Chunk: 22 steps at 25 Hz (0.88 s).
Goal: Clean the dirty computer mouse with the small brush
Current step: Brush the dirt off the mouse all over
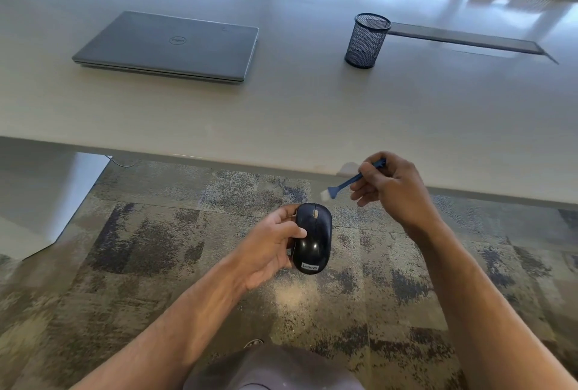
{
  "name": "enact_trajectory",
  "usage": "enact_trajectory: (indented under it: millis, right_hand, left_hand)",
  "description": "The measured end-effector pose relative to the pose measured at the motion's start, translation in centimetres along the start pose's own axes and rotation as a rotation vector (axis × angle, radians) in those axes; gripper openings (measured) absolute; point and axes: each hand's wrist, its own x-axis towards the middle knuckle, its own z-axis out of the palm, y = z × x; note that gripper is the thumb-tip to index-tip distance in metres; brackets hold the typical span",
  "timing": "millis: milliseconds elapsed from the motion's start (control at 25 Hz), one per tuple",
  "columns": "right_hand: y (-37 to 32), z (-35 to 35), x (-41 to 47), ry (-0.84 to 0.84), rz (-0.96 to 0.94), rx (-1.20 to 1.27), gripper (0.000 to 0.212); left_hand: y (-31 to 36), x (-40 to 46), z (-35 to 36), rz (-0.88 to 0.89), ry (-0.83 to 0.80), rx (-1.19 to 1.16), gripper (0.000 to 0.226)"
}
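Observation:
A black computer mouse [313,238] with a pale scroll wheel and a white label at its near end is held over the carpet, in front of the table edge. My left hand [269,244] grips it from the left side, thumb across its top. My right hand [392,191] holds a small blue brush [347,183] with white bristles. The bristle tip points down-left and hovers just above and right of the mouse's front, not touching it.
A pale table [297,114] spans the view beyond my hands. On it lie a shut grey laptop [170,47] at the left and a dark mesh pen cup [366,40] at the right, beside a cable slot [466,39]. Patterned carpet [156,249] lies below.

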Motion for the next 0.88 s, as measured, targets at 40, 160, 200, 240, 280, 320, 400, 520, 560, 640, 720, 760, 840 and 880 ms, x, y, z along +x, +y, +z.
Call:
enact_trajectory:
  millis: [40, 160, 200, 240, 280, 320, 400, 520, 560, 640, 720, 760, 840, 880]
  right_hand:
    - [0.0, 0.3, 0.0, -0.032, 0.010, 0.062, 0.015]
    - [0.4, 0.8, -0.2, -0.074, 0.063, 0.074, 0.015]
    - [0.6, 0.5, -0.2, -0.057, 0.072, 0.039, 0.015]
    - [0.7, 0.2, -0.1, -0.027, 0.068, -0.009, 0.015]
    - [0.8, -0.2, -0.1, 0.008, 0.054, -0.047, 0.014]
    - [0.7, -0.4, -0.1, 0.033, 0.035, -0.058, 0.014]
    - [0.2, -0.2, 0.0, 0.016, 0.005, -0.001, 0.014]
    - [0.1, 0.6, -0.2, -0.060, 0.026, 0.030, 0.015]
    - [0.3, 0.6, -0.2, -0.053, 0.033, -0.010, 0.015]
    - [0.4, 0.2, -0.2, 0.008, 0.018, -0.126, 0.015]
    - [0.2, -0.1, 0.0, 0.040, -0.002, -0.104, 0.014]
    - [0.0, 0.0, 0.0, 0.021, -0.004, -0.030, 0.014]
    - [-0.3, 0.8, 0.0, -0.039, 0.013, 0.122, 0.014]
    - [-0.2, 1.2, 0.0, -0.061, 0.028, 0.152, 0.014]
  left_hand:
    - [0.0, 0.1, 0.0, -0.001, 0.000, -0.005, 0.045]
    - [0.1, 0.2, 0.1, -0.007, 0.005, -0.003, 0.043]
    - [0.1, 0.2, 0.0, -0.007, 0.005, -0.003, 0.044]
    - [0.1, 0.1, -0.1, -0.005, 0.005, -0.008, 0.046]
    - [0.0, 0.1, -0.1, -0.003, 0.005, -0.012, 0.049]
    - [0.0, 0.1, -0.2, -0.003, 0.005, -0.013, 0.053]
    - [0.0, 0.1, -0.2, -0.007, 0.005, -0.013, 0.056]
    - [0.0, 0.2, -0.1, -0.003, 0.009, -0.005, 0.057]
    - [0.0, 0.2, 0.0, 0.000, 0.010, -0.006, 0.057]
    - [0.1, 0.0, -0.2, 0.008, 0.013, -0.012, 0.056]
    - [0.1, 0.0, -0.2, 0.010, 0.005, -0.014, 0.054]
    - [0.1, 0.0, -0.2, 0.010, 0.001, -0.014, 0.053]
    - [0.1, 0.0, -0.1, 0.009, 0.000, -0.014, 0.054]
    - [0.1, -0.1, -0.1, 0.009, -0.001, -0.019, 0.055]
